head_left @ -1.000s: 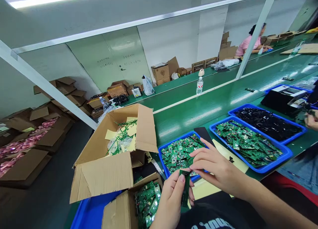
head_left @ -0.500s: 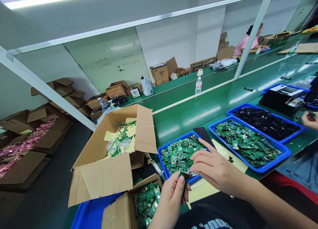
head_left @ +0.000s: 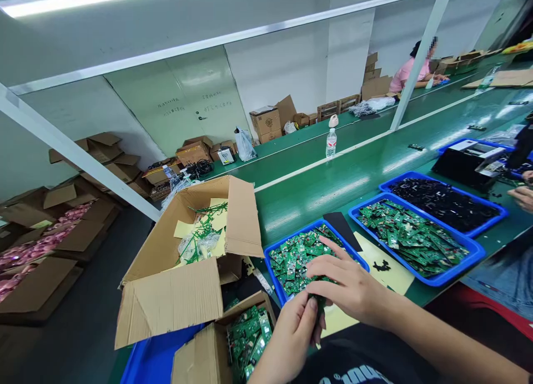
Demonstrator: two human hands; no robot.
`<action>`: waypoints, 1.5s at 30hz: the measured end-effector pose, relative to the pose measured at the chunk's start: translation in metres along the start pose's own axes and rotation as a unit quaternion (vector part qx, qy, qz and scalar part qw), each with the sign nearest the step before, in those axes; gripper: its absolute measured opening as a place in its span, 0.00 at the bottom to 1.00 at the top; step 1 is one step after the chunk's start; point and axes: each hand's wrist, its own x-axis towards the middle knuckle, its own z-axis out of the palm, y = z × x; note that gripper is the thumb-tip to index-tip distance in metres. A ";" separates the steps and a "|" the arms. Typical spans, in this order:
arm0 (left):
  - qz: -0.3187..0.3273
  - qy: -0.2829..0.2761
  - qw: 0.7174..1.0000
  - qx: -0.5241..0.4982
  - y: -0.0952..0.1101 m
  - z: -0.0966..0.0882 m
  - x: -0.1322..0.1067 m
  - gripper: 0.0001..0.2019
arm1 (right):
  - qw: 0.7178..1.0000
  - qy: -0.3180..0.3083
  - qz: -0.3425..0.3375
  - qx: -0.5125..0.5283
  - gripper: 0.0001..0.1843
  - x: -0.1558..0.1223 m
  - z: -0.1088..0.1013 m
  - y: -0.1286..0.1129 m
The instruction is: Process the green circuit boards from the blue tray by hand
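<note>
My left hand [head_left: 293, 323] is closed around a small green circuit board [head_left: 320, 306], which shows only in part between the two hands. My right hand [head_left: 350, 287] reaches over from the right, its lower fingertips meeting at the board and its upper fingers raised and spread. Whatever its fingertips pinch is hidden. Just beyond both hands sits a blue tray [head_left: 270, 262] heaped with green circuit boards [head_left: 293, 256]. A few small black parts [head_left: 381, 266] lie on yellow paper [head_left: 402, 278] right of my right hand.
A cardboard box [head_left: 166, 301] with green strips stands left, above another box [head_left: 200, 356] of circuit boards. To the right are a second board tray [head_left: 441, 281] and a tray of black parts [head_left: 487, 223]. A bottle [head_left: 331, 144] stands behind; a co-worker's hand [head_left: 522, 195] is far right.
My right hand has moved left and down onto the board in my left hand. The board, plainly visible before, is now mostly covered. The co-worker's hand at right has shifted slightly.
</note>
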 end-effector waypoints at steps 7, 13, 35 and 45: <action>-0.026 0.010 0.999 -0.037 -0.015 0.006 0.008 0.25 | 1.000 -0.002 0.023 -0.012 0.23 -0.004 0.000 -0.001; -0.016 0.098 0.984 -0.144 -0.029 0.002 0.011 0.27 | 0.976 0.150 0.150 0.042 0.27 -0.014 -0.004 0.006; 0.212 0.196 0.945 0.155 -0.024 -0.017 0.005 0.15 | 0.651 -0.114 0.430 0.615 0.22 -0.014 0.007 -0.018; 0.274 0.220 0.926 0.140 -0.022 -0.015 0.007 0.10 | 0.497 -0.113 0.406 0.759 0.22 -0.021 0.024 -0.026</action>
